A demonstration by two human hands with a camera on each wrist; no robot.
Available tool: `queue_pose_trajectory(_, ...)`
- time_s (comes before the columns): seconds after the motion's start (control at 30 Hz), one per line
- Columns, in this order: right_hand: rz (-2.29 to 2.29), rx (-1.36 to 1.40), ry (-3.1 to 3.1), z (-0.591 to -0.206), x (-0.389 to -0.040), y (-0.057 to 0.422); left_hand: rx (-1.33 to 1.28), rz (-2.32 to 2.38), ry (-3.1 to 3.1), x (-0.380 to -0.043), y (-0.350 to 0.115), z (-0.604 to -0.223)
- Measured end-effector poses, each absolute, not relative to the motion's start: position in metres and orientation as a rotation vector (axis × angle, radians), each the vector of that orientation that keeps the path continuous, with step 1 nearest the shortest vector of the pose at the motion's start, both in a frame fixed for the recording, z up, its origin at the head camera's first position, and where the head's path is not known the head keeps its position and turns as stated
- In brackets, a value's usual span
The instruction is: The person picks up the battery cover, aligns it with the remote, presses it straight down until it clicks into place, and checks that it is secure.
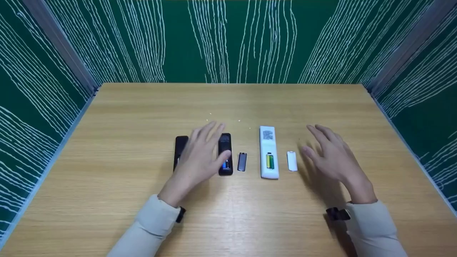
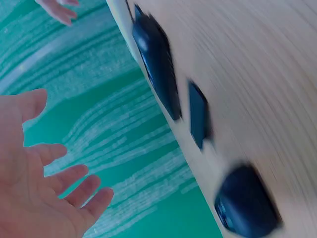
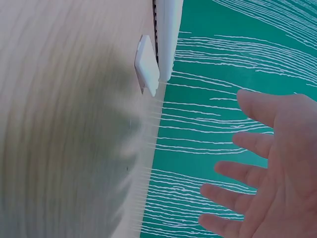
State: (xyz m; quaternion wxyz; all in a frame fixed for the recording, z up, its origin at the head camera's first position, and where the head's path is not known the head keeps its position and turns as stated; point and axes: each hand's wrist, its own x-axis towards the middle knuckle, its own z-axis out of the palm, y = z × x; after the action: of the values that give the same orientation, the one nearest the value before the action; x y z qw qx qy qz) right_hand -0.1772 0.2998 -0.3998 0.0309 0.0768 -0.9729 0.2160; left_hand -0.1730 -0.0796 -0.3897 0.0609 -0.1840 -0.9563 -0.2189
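Note:
My left hand (image 1: 201,153) hovers with spread fingers over two black remotes, holding nothing. It partly covers the left black remote (image 1: 180,144). The other black remote (image 1: 225,142) lies by its thumb, back up, with something blue showing in its battery bay. Beside that rests a small dark battery cover (image 1: 242,162). A white remote (image 1: 268,142) lies back up, its bay uncovered, with green and yellow batteries (image 1: 270,161) inside. To its right is a white battery cover (image 1: 292,161). My right hand (image 1: 330,155), fingers spread and holding nothing, is raised to the right of that cover.
The remotes and covers form a row across the wooden table (image 1: 232,221). Several tiny pale specks lie behind them. Green panels with white streaks (image 1: 178,43) stand along the table's back and sides.

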Motion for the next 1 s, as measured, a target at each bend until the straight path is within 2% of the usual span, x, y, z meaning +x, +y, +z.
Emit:
queue_pose_trajectory(0.43, 0.744, 0.211, -3.043, -0.405, -0.187, 0.296, -0.651, -1.039, -2.915, -0.168, -0.025, -0.397)
queue_pose_trajectory(1.0, 0.864, 0.272, -3.059, -0.404, -0.193, 0.293, -0.627, -1.29, -2.948, -0.172, 0.007, -0.409)
